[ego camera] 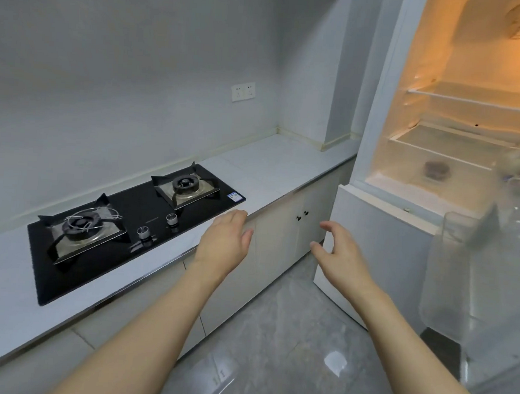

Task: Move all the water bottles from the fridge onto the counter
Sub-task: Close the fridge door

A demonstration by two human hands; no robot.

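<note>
Two grips hang empty before us: the left grip [226, 237] with fingers straight and close together over the front edge of the white tiled table [285, 168], the right grip [337, 250] wide, fingers loosely spread and bent, holding nothing, out over the grey glossy floor tiles [274, 334]

We cannot make out any clear plastic water bottles with certainty. The white fridge with its warm-lit open compartment [379, 112] stands to the right of both grips and higher. Its pale shelves [459, 102] look bare but for a small dark round thing [436, 170] on the lowest one. At the far right a clear plastic door bin [457, 239] and blurred transparent shapes above it may hold bottles, but we cannot tell, nor which way a long axis runs

We judge the right grip the nearer to the fridge, so the reach would go rightward and up. The left grip is better placed for setting down on the table

The table runs from the fridge along the wall, with bare white top between the fridge and the black glass gas hob with two burners [129, 228], which we judge the natural landing place. Below it are white cupboard doors with black knobs [301, 216], and on the wall a white double socket [243, 91]
</note>
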